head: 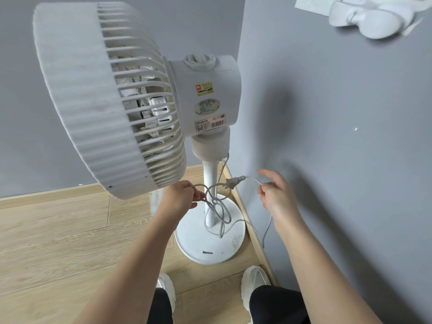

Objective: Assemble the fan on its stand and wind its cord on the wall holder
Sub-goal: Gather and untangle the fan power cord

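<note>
White ribbed plastic fan point(93, 97) on round-based white stand point(210, 250), close against grey wall point(339, 136); wooden floor point(58, 230) open to its left. Left hand point(182, 195) grips tangled grey cord point(221, 212); right hand point(275, 195) pinches it.

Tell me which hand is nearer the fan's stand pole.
Left. The left hand grips the cord just left of the pole; the right hand pinches it farther off on the pole's right, near the wall.

The fan point(105, 101) is white, with a ribbed rim and slatted grille. It carries a red-and-yellow sticker point(205, 88) and a red-printed barcode label point(209, 125). The cord point(217, 206) is pale grey, the walls point(339, 160) plain grey, the floor point(58, 230) pale wood-grain planks, the shoes point(254, 279) white and the trousers point(275, 305) black.
</note>
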